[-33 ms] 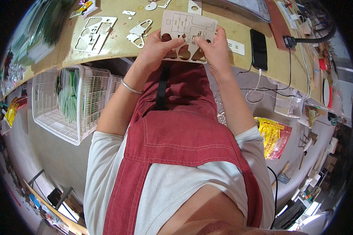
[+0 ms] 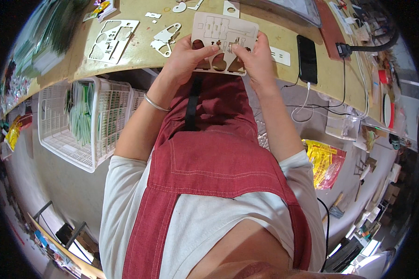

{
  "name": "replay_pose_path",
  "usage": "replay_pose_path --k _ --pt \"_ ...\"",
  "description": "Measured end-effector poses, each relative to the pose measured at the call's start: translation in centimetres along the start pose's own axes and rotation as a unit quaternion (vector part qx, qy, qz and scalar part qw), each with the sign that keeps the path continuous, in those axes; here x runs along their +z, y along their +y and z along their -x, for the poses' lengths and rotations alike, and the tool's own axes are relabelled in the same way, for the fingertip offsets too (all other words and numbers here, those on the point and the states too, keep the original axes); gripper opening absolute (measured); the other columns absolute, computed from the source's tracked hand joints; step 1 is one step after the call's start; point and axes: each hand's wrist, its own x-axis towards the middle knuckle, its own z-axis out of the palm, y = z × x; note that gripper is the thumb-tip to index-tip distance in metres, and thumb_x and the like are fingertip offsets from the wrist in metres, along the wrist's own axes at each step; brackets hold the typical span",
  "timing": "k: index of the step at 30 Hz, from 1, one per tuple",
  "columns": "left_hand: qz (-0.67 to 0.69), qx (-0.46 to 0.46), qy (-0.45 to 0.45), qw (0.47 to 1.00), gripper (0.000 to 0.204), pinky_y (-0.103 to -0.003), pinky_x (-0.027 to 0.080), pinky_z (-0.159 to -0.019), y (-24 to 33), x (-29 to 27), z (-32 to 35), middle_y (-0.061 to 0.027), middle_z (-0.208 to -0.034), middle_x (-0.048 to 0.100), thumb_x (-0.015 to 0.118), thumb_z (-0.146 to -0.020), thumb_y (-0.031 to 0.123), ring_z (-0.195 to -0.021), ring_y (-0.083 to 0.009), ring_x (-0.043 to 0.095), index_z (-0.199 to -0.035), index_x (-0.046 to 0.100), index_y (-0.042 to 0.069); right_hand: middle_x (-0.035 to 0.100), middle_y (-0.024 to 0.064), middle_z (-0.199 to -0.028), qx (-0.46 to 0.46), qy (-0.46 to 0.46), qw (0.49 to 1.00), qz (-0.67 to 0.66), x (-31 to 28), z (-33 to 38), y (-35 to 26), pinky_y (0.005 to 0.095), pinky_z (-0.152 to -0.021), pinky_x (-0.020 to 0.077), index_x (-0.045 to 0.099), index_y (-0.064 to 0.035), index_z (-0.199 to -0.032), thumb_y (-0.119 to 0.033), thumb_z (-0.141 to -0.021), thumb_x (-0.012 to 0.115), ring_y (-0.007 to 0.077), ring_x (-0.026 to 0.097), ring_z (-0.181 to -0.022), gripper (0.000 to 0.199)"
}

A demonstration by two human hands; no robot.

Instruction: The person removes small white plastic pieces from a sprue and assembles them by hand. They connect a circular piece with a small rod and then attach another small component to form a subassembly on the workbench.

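Punch-out sheet: a pale, thin die-cut board [image 2: 224, 35] held at the near edge of the workbench, just above the person's lap. Its lower half shows dark holes, two of them heart-like, where pieces are already out; the upper half still carries uncut-looking outlines.
Left hand: the left hand [image 2: 186, 58] grips the sheet's lower left part, thumb on top near the middle, fingers underneath; a thin metal bangle [image 2: 156, 103] sits on that forearm.
Right hand: the right hand [image 2: 256, 60] clasps the sheet's lower right part, thumb pressed onto a small piece near the centre, close to the left thumb.
Progress: judging from the holes, some shapes along the lower row have been pushed out and most of the upper row is still in place; the thumbs appear to be working on a piece in the middle.
Loose pieces: a couple of pale popped-out shapes [image 2: 165, 37] lie on the bench just left of the sheet, with smaller bits farther up.
Spent sheet: another pale sheet [image 2: 112, 41], full of empty cut-outs, lies well to the left on the bench.
Workbench: a yellowish table top [image 2: 274, 35] with worn marks.
Phone: a black smartphone [image 2: 307, 58] lies right of the sheet, a white cable running down from it.
Basket: a white plastic crate [image 2: 56, 135] under the bench on the left holds green packets.
Clothing: a red apron [image 2: 219, 158] over a white shirt.
Yellow bag: a yellow printed packet [image 2: 323, 160] lies low on the right.
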Motion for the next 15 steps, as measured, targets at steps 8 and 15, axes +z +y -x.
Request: replay_pose_path --k 8,15 --pt "0.001 0.017 -0.01 1.0 0.032 -0.031 0.059 -0.068 0.1 -0.1 -0.1 -0.0103 -0.105 0.075 0.077 -0.092 0.011 -0.084 -0.0179 0.073 -0.119 0.063 0.001 0.067 0.013 -0.119 -0.016 -0.019 0.999 0.043 -0.3 -0.4 0.7 0.0324 -0.083 0.0582 0.042 0.0027 -0.137 0.0 -0.087 0.073 0.0191 0.068 -0.102 0.059" --pt "-0.018 0.006 -0.013 1.0 0.031 -0.03 0.057 -0.065 0.1 -0.4 -0.3 -0.0096 -0.104 0.075 0.077 -0.093 0.011 -0.084 -0.0168 0.073 -0.118 0.064 0.002 0.067 0.0126 -0.119 -0.017 -0.031 0.998 0.048 -0.4 -0.1 0.2 0.0326 -0.084 0.0578 0.043 0.0009 -0.136 0.001 -0.087 0.073 0.0199 0.068 -0.102 0.058"
